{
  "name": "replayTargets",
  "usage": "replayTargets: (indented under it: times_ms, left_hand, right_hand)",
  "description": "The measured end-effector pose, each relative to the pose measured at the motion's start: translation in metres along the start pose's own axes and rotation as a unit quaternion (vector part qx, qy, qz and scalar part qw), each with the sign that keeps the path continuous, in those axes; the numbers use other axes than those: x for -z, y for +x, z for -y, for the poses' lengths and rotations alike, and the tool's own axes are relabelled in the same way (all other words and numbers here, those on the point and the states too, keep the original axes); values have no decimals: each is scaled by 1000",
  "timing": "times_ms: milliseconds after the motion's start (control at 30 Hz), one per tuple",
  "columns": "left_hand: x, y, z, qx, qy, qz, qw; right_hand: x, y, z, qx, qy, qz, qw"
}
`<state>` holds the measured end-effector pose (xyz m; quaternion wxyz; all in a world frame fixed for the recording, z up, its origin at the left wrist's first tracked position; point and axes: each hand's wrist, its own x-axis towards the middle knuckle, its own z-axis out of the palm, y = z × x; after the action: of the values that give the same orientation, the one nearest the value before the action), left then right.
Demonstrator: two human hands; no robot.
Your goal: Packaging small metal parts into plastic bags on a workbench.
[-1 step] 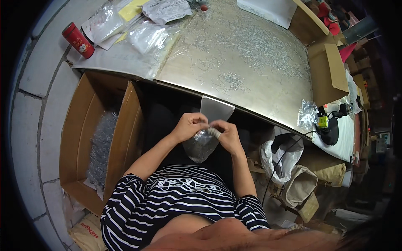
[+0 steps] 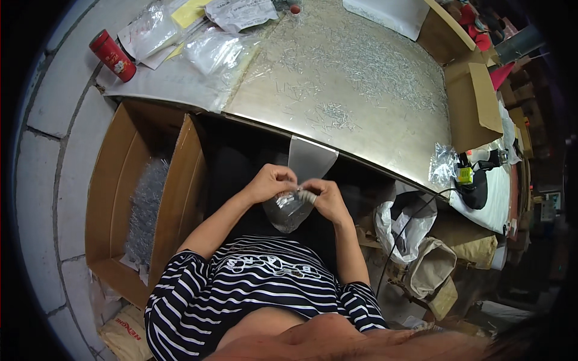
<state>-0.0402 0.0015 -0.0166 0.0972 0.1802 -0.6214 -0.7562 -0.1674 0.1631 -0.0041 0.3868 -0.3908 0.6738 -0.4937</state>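
Over my lap, a clear plastic bag [image 2: 285, 215] with greyish contents hangs from both hands. My left hand [image 2: 274, 182] pinches its top edge from the left, fingers curled. From the right, my right hand [image 2: 325, 198] also has its fingertips closed on the bag's top; pale wrapping covers one of its fingers. The two sets of fingertips nearly meet. Just beyond them, a translucent sheet [image 2: 313, 157] hangs down from the table's front edge. Thin silvery metal pins [image 2: 379, 72] lie scattered over the metal tabletop [image 2: 265, 102].
At my left stands an open cardboard box [image 2: 171, 207] holding a heap of silvery pieces [image 2: 144, 210]. A red can [image 2: 112, 55] and plastic bags [image 2: 217, 53] lie at the far left. White sacks [image 2: 404, 225], a cable [image 2: 394, 243] and a cardboard flap [image 2: 475, 108] are on the right.
Both hands have shifted very slightly at the bag's top, with the right hand a little lower. The bag stays held between them.
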Motion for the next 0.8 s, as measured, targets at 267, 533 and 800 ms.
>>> replayTargets:
  times_ms: [267,533,800]
  left_hand:
    - [15,-7,73,42,341,8,939]
    - [24,15,66,2,79,1,997]
    - [22,27,93,0,6,-50,999]
  right_hand:
    - [8,-11,-73,-68,-214,-12,974]
    - [-13,115,81,261,-336,-103,899]
    - [76,157,27,36,-556,-126,821]
